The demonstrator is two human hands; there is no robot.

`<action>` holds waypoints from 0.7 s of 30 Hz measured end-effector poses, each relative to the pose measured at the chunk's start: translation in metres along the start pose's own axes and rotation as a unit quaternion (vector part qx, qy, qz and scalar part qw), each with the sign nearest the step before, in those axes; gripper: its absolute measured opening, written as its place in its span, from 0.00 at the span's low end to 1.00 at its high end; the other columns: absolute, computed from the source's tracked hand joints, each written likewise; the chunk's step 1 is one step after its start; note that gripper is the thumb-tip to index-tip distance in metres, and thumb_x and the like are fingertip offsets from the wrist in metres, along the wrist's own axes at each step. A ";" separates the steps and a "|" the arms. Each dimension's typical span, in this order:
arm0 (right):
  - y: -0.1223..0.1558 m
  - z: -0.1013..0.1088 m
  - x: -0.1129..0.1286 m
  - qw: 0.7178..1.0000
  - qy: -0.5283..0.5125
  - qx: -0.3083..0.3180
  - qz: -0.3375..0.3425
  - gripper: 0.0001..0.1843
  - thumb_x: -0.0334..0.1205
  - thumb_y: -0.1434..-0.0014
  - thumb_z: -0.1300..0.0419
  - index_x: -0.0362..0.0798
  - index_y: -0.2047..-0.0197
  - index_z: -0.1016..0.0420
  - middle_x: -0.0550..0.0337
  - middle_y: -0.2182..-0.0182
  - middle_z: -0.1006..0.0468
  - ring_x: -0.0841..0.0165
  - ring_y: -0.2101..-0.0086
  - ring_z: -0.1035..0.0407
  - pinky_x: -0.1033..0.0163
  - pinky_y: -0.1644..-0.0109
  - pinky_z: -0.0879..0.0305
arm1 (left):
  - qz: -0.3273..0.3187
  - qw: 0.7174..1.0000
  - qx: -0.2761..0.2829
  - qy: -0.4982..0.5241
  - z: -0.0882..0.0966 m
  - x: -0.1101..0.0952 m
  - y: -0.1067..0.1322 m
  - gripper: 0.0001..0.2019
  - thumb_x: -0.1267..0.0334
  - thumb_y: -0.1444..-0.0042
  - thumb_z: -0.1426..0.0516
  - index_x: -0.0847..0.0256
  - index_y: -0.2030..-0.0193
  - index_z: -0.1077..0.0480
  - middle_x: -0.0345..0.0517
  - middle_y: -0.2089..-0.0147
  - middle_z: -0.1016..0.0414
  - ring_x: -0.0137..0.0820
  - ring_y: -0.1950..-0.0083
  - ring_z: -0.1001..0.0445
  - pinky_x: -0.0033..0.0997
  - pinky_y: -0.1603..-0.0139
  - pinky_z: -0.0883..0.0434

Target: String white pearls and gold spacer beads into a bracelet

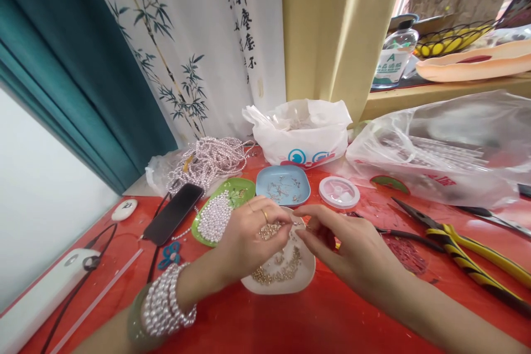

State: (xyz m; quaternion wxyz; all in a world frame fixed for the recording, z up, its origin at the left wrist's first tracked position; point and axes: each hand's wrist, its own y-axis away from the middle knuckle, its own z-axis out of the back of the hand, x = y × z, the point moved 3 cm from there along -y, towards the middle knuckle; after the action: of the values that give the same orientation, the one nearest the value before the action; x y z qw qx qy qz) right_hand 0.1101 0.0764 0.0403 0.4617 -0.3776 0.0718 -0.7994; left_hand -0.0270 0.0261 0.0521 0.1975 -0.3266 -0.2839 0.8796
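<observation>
My left hand [253,238], wearing a ring and a pearl bead bracelet [168,301], is closed in a pinch over a white dish [286,286]. Facing it, my right hand [346,235] pinches with thumb and forefinger. A tiny shiny piece shows between the two hands, too small to name. Loose gold beads [286,271] lie in the white dish below them. Just behind my left hand, a green dish [244,183] holds many pearl beads [215,215]. Farther back is a blue dish [305,176] with small metal findings in it.
Black-and-yellow pliers [454,243] and scissors [498,220] lie at right. A round clear case [339,192] sits near the blue dish. Plastic bags [305,135] line the back, beside bead strands [211,160]. At left are a phone [174,214] and a power strip [50,293].
</observation>
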 end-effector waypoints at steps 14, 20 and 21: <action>0.006 0.002 0.008 0.973 0.155 -0.117 0.124 0.10 0.27 0.51 0.52 0.44 0.76 0.31 0.64 0.86 0.31 0.75 0.85 0.38 0.69 0.82 0.48 | 0.009 0.998 0.009 0.055 -0.005 -0.003 0.002 0.05 0.74 0.51 0.45 0.63 0.70 0.30 0.42 0.74 0.28 0.28 0.70 0.31 0.30 0.67 0.32; 0.004 0.003 0.004 0.982 0.105 -0.096 0.120 0.10 0.27 0.50 0.52 0.43 0.74 0.31 0.61 0.83 0.29 0.74 0.83 0.37 0.70 0.79 0.43 | 0.081 0.992 0.034 0.092 -0.003 0.003 0.002 0.06 0.69 0.49 0.43 0.61 0.63 0.28 0.44 0.66 0.25 0.29 0.63 0.28 0.31 0.61 0.31; 0.003 0.004 0.004 0.983 0.101 -0.096 0.122 0.10 0.27 0.49 0.52 0.43 0.74 0.32 0.61 0.83 0.29 0.75 0.83 0.38 0.71 0.80 0.43 | 0.094 0.991 0.037 0.094 -0.003 0.003 0.003 0.07 0.69 0.50 0.42 0.61 0.63 0.28 0.45 0.65 0.25 0.30 0.63 0.28 0.31 0.61 0.31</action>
State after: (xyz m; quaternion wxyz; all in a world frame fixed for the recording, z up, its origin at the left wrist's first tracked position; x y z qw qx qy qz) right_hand 0.1138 0.0723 0.0435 0.5081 -0.3262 0.2400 -0.7601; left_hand -0.0278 0.0271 0.0470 0.1520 -0.4251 -0.1996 0.8697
